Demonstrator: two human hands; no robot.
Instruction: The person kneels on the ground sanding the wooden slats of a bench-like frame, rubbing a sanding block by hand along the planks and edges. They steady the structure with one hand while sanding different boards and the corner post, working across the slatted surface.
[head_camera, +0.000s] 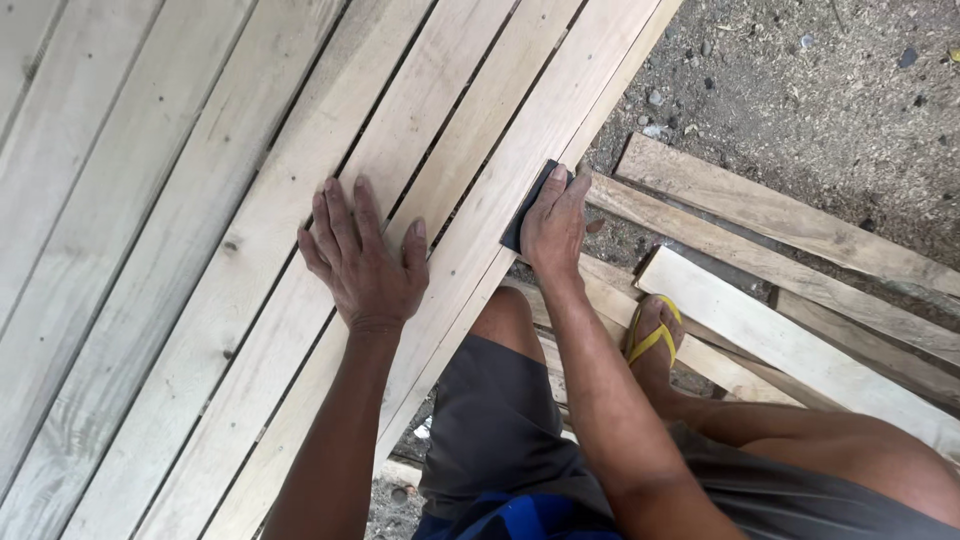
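The right hand (553, 228) is closed on a dark sanding block (527, 203) — fingers laid over its top, thumb at its side — and presses it flat against the outermost plank (520, 150), near the middle of the frame and close to that plank's outer edge. The left hand (362, 255) holds nothing; its fingers are spread apart and the palm rests flat on the next plank to the left, just beside the right hand.

Both planks belong to a row of pale wooden planks (180, 250) lying side by side with narrow gaps, which fills the left and centre of the frame as the work surface. How much of the sanding is done, I cannot tell: the wood looks similarly light and a little rough on both sides of the block.

At the right, loose boards (780, 215) lie crossed on the dirt ground (830, 90), which is covered with sawdust and small stones. One foot in a yellow flip-flop (652, 335) stands on these boards. No container is visible.
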